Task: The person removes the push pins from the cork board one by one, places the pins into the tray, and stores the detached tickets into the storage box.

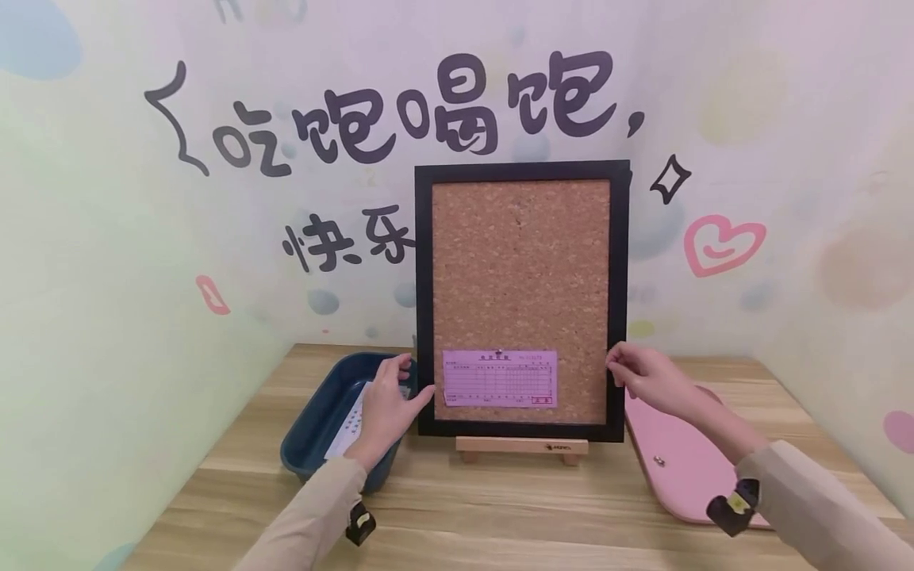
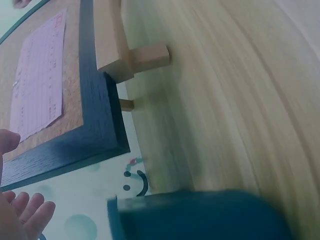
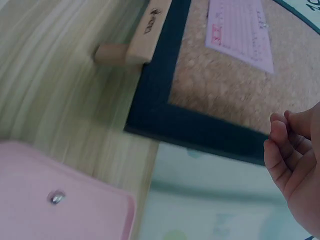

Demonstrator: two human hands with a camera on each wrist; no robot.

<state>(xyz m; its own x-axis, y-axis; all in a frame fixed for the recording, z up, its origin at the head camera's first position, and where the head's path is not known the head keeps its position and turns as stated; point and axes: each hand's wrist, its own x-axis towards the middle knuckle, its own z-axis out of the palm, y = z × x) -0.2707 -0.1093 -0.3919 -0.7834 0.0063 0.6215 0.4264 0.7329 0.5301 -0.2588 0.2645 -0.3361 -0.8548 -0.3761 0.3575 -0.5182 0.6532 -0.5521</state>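
Note:
A cork board (image 1: 521, 270) in a black frame stands upright on a small wooden easel (image 1: 521, 446). Low on the cork hangs a purple printed slip (image 1: 500, 379), fixed by a small pin (image 1: 499, 351) at its top edge. My left hand (image 1: 385, 408) is at the frame's left side, thumb towards the board and fingers spread apart from it; it holds nothing visible. By the frame's right edge is my right hand (image 1: 653, 377), its fingers curled and thumb close to the fingertips (image 3: 278, 131). Nothing shows between them; whether they touch the frame is unclear.
A dark blue basket (image 1: 300, 444) with white printed paper (image 1: 350, 428) inside stands left of the board. On the right lies a pink tray (image 1: 685, 476) carrying a small silvery pin (image 1: 659, 460). Behind the wooden table rises a patterned wall (image 1: 343, 301).

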